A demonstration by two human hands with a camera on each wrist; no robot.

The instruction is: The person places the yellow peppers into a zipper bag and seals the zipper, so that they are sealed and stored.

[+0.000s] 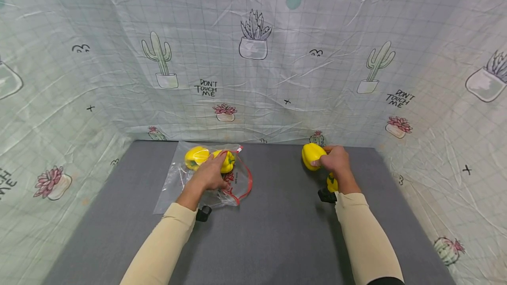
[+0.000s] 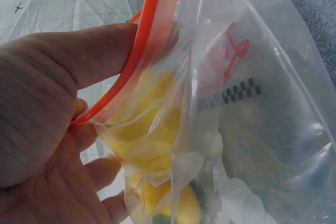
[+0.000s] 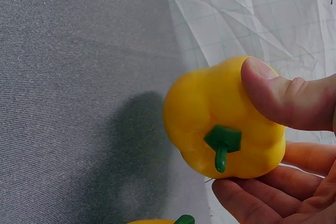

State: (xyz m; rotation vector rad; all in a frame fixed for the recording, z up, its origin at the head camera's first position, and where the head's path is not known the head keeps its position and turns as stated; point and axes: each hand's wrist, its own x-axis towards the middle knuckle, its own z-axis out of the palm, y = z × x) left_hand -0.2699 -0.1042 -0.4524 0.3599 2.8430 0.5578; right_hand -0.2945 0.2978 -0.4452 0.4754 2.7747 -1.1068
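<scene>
While L hand [image 1: 211, 173] pinches bag [image 2: 252, 103], R hand [image 1: 336, 159] holds pepper [image 3: 223, 116]

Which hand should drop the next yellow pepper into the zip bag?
Right. The right hand already grips a yellow bell pepper clear of the grey mat, while the left hand pinches the red rim of the zip bag, holding its mouth open with peppers already inside.
</scene>
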